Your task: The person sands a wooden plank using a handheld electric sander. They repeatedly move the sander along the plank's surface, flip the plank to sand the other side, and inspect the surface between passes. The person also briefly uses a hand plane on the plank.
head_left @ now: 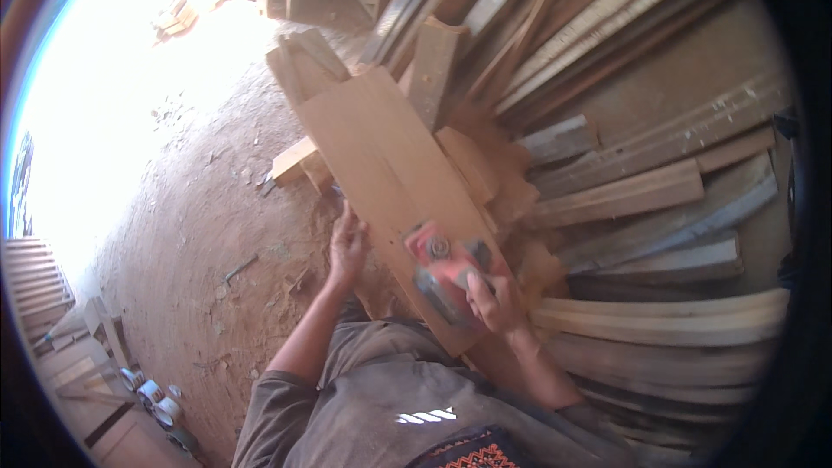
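Note:
A long, wide wooden board [381,152] lies slanted in front of me, its near end close to my body. My right hand [496,302] is closed round the rear handle of a red handheld power tool [451,264], either a planer or a belt sander, resting on the board's near part. The tool is smeared by motion, and its underside is hidden. At the board's left edge, my left hand [349,247] grips the side with its fingers bent; some fingertips are hard to make out.
Wooden blocks [296,160] and a thick upright post [436,56] stand around the board. Reddish sawdust [498,152] is heaped to its right. Stacked planks [659,316] fill the right side. A small metal tool [241,269] lies on the dirt floor, with white cups [156,399] at lower left.

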Tool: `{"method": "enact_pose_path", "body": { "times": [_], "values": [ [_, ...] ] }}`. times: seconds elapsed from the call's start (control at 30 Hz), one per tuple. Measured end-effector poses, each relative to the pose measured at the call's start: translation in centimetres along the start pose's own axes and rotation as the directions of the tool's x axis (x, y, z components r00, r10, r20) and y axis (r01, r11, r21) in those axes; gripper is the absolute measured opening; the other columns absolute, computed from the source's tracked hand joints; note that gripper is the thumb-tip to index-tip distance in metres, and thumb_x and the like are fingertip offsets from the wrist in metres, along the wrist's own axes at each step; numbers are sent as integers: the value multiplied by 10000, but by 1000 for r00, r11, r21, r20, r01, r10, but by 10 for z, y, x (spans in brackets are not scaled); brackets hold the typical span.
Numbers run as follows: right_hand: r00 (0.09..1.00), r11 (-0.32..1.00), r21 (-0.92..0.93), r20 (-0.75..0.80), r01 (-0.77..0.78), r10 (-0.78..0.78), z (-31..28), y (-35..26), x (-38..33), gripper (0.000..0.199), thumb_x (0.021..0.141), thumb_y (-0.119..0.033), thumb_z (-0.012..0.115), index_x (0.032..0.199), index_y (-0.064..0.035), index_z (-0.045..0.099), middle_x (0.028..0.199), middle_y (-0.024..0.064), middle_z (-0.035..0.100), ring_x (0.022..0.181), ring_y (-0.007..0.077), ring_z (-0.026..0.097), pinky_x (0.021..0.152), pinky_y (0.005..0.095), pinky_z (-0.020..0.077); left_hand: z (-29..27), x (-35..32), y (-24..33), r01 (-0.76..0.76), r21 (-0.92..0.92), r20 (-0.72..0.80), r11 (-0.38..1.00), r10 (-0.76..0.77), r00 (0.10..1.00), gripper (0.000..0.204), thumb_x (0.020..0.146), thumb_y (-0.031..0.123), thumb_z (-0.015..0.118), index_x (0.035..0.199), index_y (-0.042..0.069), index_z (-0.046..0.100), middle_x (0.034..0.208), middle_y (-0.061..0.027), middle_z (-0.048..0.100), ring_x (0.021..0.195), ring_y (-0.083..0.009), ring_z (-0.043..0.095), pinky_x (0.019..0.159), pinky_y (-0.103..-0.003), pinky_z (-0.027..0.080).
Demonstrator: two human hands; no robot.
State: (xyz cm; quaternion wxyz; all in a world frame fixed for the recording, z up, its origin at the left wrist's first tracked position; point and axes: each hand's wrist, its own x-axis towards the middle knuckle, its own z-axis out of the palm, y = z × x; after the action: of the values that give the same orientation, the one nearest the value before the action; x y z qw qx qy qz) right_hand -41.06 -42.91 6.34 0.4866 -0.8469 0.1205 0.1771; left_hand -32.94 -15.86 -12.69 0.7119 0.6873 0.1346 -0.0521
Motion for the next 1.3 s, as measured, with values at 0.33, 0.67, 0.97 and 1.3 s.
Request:
{"method": "enact_pose_path", "body": {
  "times": [0.33, 0.67, 0.97, 1.3],
  "values": [
    [966, 980, 135, 191, 148, -172, 102, -217, 342, 506, 1066, -460, 474, 949, -36, 724, 555, -8, 487, 404, 110, 432, 401, 304, 359, 6, -15, 27, -50, 195, 4, 980, 50, 999, 656, 1036, 95, 608, 1641, 106, 354, 1335, -195, 572, 1167, -279, 609, 988, -373, 515],
    [942, 955, 296, 316, 15, -113, 83, -143, 229, 556, 1052, -530, 483, 1055, -42, 749, 615, -41, 459, 449, 65, 404, 418, 273, 354, -10, 1, -3, 54, -155, 20, 986, -52, 998, 693, 1008, 125, 713, 1627, 121, 401, 1261, -102, 667, 879, -148, 677, 758, -297, 566],
    [979, 987, -35, 124, -160, 163, -35, 69, -191, 526, 1043, -450, 484, 699, -71, 608, 578, -7, 559, 515, 101, 530, 485, 280, 365, -200, -237, -192, 814, 12, -432, 581, -731, 528, 704, 976, 244, 728, 1595, 101, 424, 1165, -140, 688, 861, -226, 668, 663, -375, 561],
    [983, 993, 89, 161, 74, -88, 32, -10, -13, 571, 1063, -528, 485, 686, -115, 596, 571, -42, 525, 460, 80, 495, 443, 288, 371, -210, -317, -209, 685, -484, -274, 544, -838, 472, 554, 1036, 198, 629, 1527, 11, 451, 1420, -176, 592, 1168, -352, 677, 910, -492, 591]
  ]
}}
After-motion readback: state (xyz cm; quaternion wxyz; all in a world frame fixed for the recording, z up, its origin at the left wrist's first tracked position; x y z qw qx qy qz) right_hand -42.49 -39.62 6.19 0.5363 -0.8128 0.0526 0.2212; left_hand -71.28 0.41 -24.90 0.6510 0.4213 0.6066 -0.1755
